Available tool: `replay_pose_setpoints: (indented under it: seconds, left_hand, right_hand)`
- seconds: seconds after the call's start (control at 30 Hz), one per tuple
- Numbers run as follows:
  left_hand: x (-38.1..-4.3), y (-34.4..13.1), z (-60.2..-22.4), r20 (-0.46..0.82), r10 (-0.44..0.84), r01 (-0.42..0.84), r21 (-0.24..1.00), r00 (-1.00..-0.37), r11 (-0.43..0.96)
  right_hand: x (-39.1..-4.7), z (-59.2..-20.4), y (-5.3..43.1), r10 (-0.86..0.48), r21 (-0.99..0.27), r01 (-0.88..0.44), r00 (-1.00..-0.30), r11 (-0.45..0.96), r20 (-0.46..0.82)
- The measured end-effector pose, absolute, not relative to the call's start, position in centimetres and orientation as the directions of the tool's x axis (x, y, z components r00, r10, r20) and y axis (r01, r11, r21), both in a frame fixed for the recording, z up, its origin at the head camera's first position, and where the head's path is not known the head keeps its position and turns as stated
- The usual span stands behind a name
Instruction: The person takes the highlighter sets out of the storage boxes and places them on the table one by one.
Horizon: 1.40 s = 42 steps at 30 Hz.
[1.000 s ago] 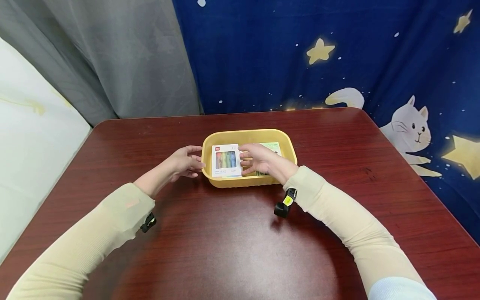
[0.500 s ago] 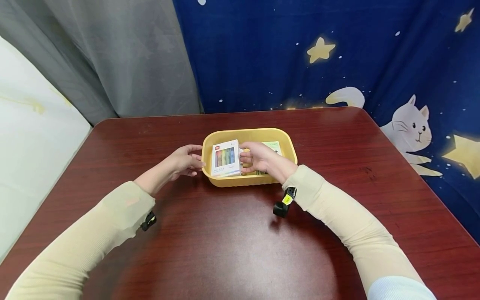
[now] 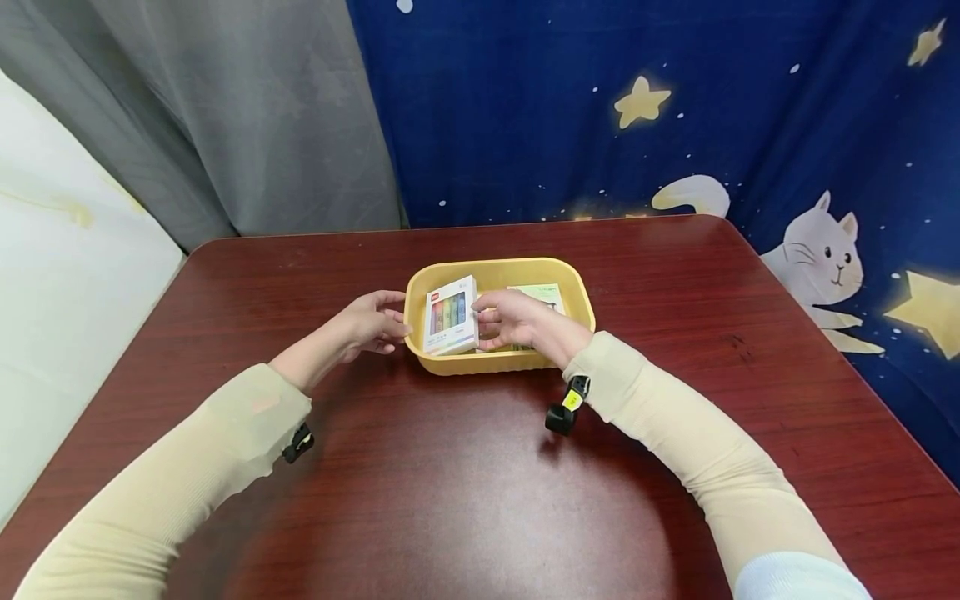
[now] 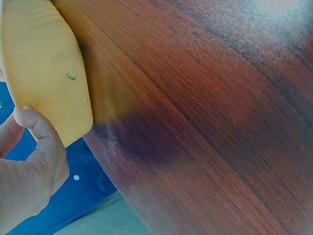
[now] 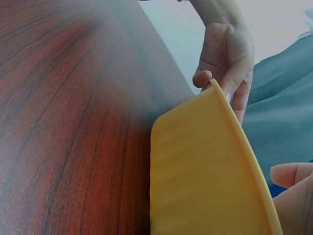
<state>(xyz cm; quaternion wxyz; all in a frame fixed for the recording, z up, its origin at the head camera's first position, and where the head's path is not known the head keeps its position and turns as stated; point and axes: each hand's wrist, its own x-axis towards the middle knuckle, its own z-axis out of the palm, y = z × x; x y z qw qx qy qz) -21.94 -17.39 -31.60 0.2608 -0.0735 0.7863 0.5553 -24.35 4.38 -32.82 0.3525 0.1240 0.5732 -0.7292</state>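
Observation:
A yellow plastic basket [image 3: 495,363] stands on the table. My left hand [image 3: 371,323] holds its left rim; in the left wrist view the thumb [image 4: 29,117] lies right at the rim. Inside, on the left, a white box of coloured markers [image 3: 451,317] leans with its right side raised, the coloured sticks showing through its window. My right hand [image 3: 517,319] reaches in over the basket and holds the box's right edge with curled fingers. A green-and-white flat pack [image 3: 543,293] lies on the basket's right side, partly hidden by that hand.
The dark red wooden table [image 3: 450,467] reaches back to a grey curtain [image 3: 285,117] and a blue star-patterned curtain [image 3: 525,108]. A black strap [image 3: 567,407] hangs under the right wrist, close over the tabletop.
The marker box lay flat a second ago; its right side has since been lifted by my right hand, so it tilts. The left hand and the basket have stayed in place.

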Motion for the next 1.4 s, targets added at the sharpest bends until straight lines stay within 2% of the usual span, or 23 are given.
replay_pose_setpoints:
  seconds: [0.4, 0.83, 1.13, 1.4]
  left_hand:
    - [-21.8, -17.6, -31.6, -0.484, 0.182, -0.397, 0.840, -0.856, 0.369]
    - [-21.9, -17.5, -31.7, -0.484, 0.179, -0.394, 0.837, -0.857, 0.379]
    - [-21.8, -17.5, -31.7, -0.483, 0.181, -0.394, 0.840, -0.857, 0.373]
    - [-21.7, -17.5, -31.6, -0.481, 0.180, -0.393, 0.840, -0.858, 0.373]
  right_hand:
    - [-24.0, -33.0, 3.7, -0.420, -0.740, 0.659, -0.714, -0.136, -0.560]
    - [-24.2, -33.4, 3.7, -0.423, -0.778, 0.622, -0.730, -0.088, -0.537]
    - [-24.3, -32.8, 4.5, -0.434, -0.764, 0.632, -0.729, -0.131, -0.530]
    - [-23.8, -32.0, 5.7, -0.438, -0.805, 0.578, -0.763, -0.132, -0.476]
